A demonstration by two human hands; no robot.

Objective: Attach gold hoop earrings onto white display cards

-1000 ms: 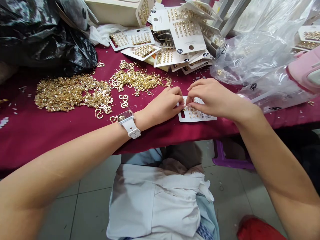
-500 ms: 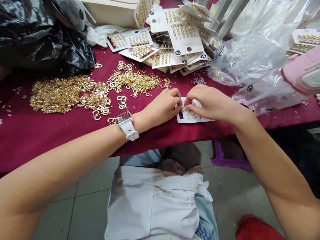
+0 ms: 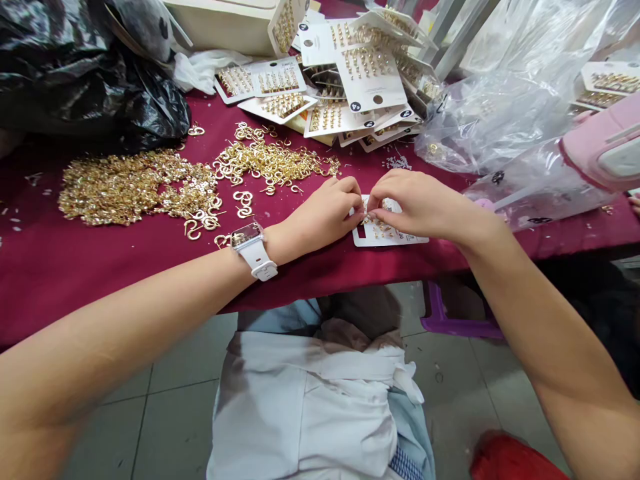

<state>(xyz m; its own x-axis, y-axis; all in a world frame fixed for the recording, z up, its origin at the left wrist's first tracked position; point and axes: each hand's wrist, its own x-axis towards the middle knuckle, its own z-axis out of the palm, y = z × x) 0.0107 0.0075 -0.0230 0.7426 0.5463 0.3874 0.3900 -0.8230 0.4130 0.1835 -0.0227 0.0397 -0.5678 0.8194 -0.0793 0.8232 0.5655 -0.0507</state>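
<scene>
A white earring card [image 3: 393, 239] with small gold pieces lies on the dark red cloth near the table's front edge. My left hand [image 3: 327, 210], with a white watch at its wrist, is closed over the card's left end. My right hand [image 3: 413, 205] reaches in from the right above the card, thumb and fingertips pinched close to the left fingertips. Whatever sits between the fingertips is too small to make out. Left of my hands are a pile of gold hook-shaped pieces [image 3: 273, 160] and a wider heap of small gold pieces [image 3: 115, 190].
Filled earring cards [image 3: 373, 87] are stacked loosely at the back. A black plastic bag [image 3: 90, 87] stands at back left. Clear plastic bags [image 3: 505, 120] and a bottle with a pink lid [image 3: 603, 150] occupy the right. A purple stool [image 3: 460, 327] is below the table.
Both hands stay almost still over the card, with their fingertips together. The view has shifted very slightly.
</scene>
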